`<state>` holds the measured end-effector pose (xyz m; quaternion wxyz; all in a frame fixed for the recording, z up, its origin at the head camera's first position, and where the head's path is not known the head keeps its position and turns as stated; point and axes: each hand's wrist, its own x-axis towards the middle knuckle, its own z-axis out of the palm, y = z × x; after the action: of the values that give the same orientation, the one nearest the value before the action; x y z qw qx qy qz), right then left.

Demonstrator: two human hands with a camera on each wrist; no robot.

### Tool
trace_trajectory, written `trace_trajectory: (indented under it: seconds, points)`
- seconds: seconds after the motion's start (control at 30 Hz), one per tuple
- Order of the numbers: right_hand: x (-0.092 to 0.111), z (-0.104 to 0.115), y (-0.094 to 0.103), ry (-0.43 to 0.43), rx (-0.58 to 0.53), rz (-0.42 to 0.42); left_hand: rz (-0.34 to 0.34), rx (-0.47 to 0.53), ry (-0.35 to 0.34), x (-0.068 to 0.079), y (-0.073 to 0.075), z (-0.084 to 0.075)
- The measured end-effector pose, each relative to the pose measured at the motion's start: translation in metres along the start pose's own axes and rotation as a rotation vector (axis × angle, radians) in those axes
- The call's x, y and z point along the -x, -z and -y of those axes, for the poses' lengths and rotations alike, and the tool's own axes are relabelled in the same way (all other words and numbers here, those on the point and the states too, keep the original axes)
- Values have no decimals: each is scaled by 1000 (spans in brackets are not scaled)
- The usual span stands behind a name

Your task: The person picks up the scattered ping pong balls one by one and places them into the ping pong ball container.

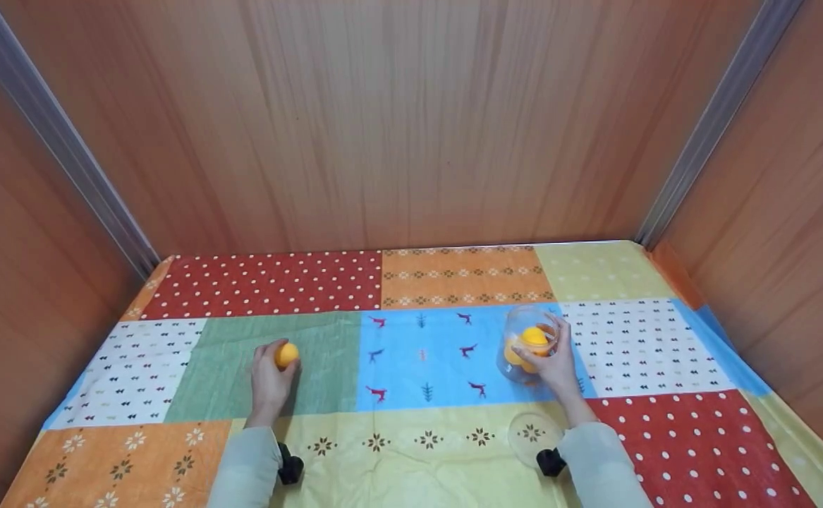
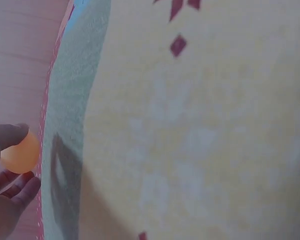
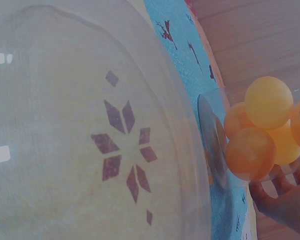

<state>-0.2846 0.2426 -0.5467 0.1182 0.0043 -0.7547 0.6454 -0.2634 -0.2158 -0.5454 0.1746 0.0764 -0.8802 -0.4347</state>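
My left hand [image 1: 270, 381] pinches an orange ping-pong ball [image 1: 287, 355] above the green patch of the tablecloth. In the left wrist view the thumb lies over the top of the ball [image 2: 21, 154] and the fingers curl below it. At the right, my right hand [image 1: 559, 367] grips a clear jar [image 1: 513, 321] from its near right side. Several orange ping-pong balls [image 1: 534, 336] are inside it; the right wrist view shows them piled together [image 3: 251, 154], one bearing dark print. The fingers hide part of the jar's side.
A clear round lid [image 1: 527, 432] lies on the cloth by my right wrist and fills much of the right wrist view. The patchwork tablecloth [image 1: 425, 441] covers the table. Wood-grained panels [image 1: 411, 127] stand at the back and both sides.
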Motion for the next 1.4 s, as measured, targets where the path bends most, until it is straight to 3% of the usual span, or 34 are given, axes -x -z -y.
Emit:
trace_trajectory:
  seconds: [0.2,0.43,0.9,1.4]
  points:
    - [1,1,0,-21,13,5,5,24,-33,4,-6,-7]
    - [6,9,-2,89,32,-5,7,61,-40,8,-14,-17]
    - [5,16,-3,-1,-16,-3,65,149,-24,15,-41,-42]
    - [7,14,-3,23,19,1,65,188,-119,26,-67,-68]
